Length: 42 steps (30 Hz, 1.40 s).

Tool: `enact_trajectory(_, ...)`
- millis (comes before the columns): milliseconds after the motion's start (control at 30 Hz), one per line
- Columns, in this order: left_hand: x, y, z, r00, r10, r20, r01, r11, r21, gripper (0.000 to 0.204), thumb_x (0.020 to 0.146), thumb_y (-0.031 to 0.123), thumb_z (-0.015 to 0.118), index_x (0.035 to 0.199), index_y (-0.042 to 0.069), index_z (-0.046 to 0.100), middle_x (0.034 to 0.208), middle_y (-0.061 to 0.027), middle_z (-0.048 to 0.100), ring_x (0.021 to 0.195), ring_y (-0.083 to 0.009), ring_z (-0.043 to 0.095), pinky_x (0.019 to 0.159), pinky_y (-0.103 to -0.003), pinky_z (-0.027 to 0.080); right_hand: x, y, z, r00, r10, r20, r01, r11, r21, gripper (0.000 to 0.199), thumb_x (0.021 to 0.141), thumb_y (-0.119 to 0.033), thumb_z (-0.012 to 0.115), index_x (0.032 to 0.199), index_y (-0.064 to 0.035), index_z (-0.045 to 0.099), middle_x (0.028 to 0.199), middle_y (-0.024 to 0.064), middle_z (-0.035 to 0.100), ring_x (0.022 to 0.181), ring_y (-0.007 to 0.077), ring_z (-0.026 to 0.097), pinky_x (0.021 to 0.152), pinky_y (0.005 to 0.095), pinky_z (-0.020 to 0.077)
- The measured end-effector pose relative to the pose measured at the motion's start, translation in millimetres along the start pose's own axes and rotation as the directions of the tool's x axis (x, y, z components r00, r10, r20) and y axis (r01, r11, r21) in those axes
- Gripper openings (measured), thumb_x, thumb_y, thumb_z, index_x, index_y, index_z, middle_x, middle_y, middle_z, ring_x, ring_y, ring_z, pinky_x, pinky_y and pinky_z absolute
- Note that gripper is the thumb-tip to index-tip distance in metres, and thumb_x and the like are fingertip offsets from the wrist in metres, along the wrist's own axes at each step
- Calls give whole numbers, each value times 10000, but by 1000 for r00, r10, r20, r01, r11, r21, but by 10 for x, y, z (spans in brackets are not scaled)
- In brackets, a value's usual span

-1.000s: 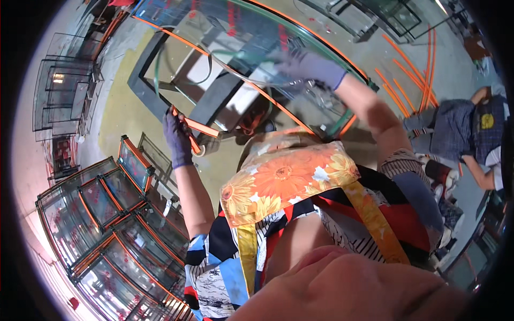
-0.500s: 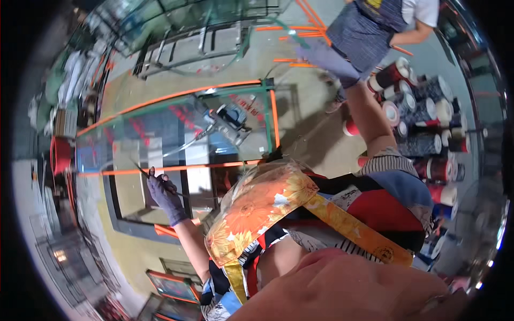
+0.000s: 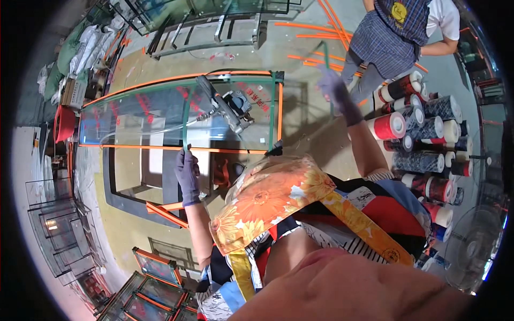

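A long glass pane (image 3: 139, 115) with orange edge strips lies flat on a dark frame in front of me. A green strap (image 3: 185, 120) runs across it. My left hand (image 3: 187, 170), in a purple glove, pinches this strap at the pane's near edge. My right hand (image 3: 336, 90), also gloved and blurred, is raised past the pane's right end and grips a length of green strap (image 3: 326, 59) that rises from it. A grey hand tool (image 3: 227, 107) with a hose rests on the glass between my hands.
Another person (image 3: 399, 32) in a checked apron stands at the upper right. Several patterned rolls (image 3: 423, 134) are stacked on the right, and a fan (image 3: 474, 246) stands below them. Framed glass panes (image 3: 155, 289) lean at the lower left. Orange strips (image 3: 321, 32) lie on the floor.
The view has swung so the pane now lies straight ahead. My left hand has moved up to the green strap at the pane's near edge. My right hand has swung right with the strap.
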<state>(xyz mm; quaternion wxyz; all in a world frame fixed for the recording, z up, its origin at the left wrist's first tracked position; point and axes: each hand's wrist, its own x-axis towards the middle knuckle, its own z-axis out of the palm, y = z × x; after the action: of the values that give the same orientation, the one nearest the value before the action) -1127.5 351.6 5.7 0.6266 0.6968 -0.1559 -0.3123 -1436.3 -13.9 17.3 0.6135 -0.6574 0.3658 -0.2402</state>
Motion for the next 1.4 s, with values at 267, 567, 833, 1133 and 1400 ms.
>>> enact_trajectory(267,-640,-474,-170,983,-140,-121,135,989,-55,261,876,236,534,1077,73,566,581,82,411,454,17,332,399,-141,232,-33,-107,1026,955,100,278,-151,974,169,458,870,-299,460,1264,-74,398,772,32,547,517,65,438,461,186,372)
enact_trajectory(567,-345,-578,-276,987,122,-104,-130,988,-77,308,896,221,480,1161,65,471,602,61,407,451,-8,337,396,-156,266,-293,-232,1041,993,104,52,-112,979,168,440,907,-330,419,1267,-76,404,763,34,558,517,48,467,460,172,390)
enact_trajectory(833,-238,322,753,933,171,318,-154,985,-81,469,843,100,507,1299,77,396,920,4,534,666,-38,448,555,-188,402,-574,-207,1444,917,-326,230,249,918,310,508,891,-365,452,1272,-36,390,868,72,588,595,57,501,516,174,402)
enact_trajectory(1133,-639,7,1681,762,34,647,53,992,-115,384,911,241,444,1273,114,437,671,31,488,537,-31,405,479,-173,338,-618,-365,1223,899,-103,425,82,994,68,398,931,-277,349,1249,-50,426,901,27,590,628,41,465,535,159,381)
enact_trajectory(1400,-375,88,3142,796,-26,605,224,941,-255,288,909,249,458,1147,89,487,720,20,494,560,-36,438,480,-169,354,-211,-454,23,902,30,431,-225,884,411,321,939,-244,345,1111,-16,491,880,42,552,650,89,463,609,208,399)
